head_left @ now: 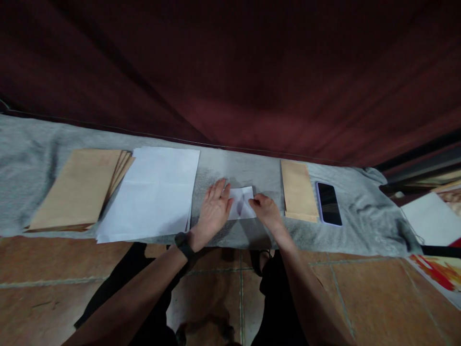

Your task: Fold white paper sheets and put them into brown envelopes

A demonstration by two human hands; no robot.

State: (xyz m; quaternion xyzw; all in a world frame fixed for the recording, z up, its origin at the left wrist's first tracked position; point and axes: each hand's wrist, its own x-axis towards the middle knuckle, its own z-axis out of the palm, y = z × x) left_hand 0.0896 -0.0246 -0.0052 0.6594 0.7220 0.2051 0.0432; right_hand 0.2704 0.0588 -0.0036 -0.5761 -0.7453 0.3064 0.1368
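A small piece of white paper, seemingly folded (pixel 240 203), lies on the grey cloth between my hands. My left hand (pixel 215 203) rests flat at its left edge, fingers outstretched. At the paper's right edge, my right hand (pixel 265 208) has its fingers closed in a pinch on it. To the left is a stack of large white paper sheets (pixel 154 192), with a crease across the top one. Right of my right hand lies a small pile of brown envelopes (pixel 298 190).
A larger pile of brown envelopes (pixel 77 187) lies at the far left. A phone (pixel 329 204) sits beside the right-hand envelopes. The grey cloth (pixel 370 211) covers a narrow surface below a dark red curtain (pixel 230 72). Papers (pixel 432 218) lie at the far right.
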